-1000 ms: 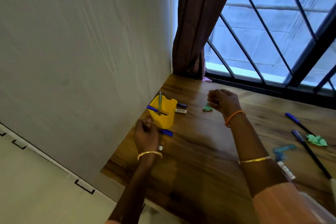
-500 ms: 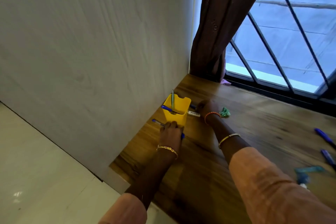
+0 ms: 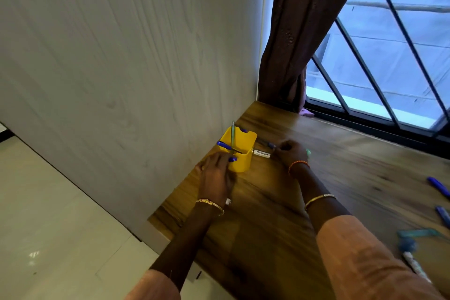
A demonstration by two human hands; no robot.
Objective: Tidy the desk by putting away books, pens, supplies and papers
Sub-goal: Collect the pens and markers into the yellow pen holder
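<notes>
A yellow pen holder (image 3: 243, 163) stands on the wooden desk (image 3: 341, 178) against the white side panel. A green pen (image 3: 233, 134) stands in it and a blue pen (image 3: 223, 145) lies across its rim. My left hand (image 3: 215, 178) rests against the holder's near side and grips another blue pen, whose cap (image 3: 232, 159) pokes out at the holder's wall. My right hand (image 3: 291, 153) lies just right of the holder, fingers curled at the end of a dark pen (image 3: 266, 144). A white labelled marker (image 3: 261, 153) lies beside it. A green paper scrap (image 3: 308, 152) peeks from behind that hand.
At the desk's right edge of view lie two blue pens (image 3: 438, 186) (image 3: 443, 214), a teal ruler (image 3: 416, 232) and a white tube (image 3: 414, 265). A brown curtain (image 3: 304, 31) and barred window (image 3: 389, 68) close the back. The white panel (image 3: 121, 56) bounds the left.
My left hand brought its blue pen up against the yellow holder. My right hand dropped past the green scrap to the pens beside the holder. The camera swung left and closer.
</notes>
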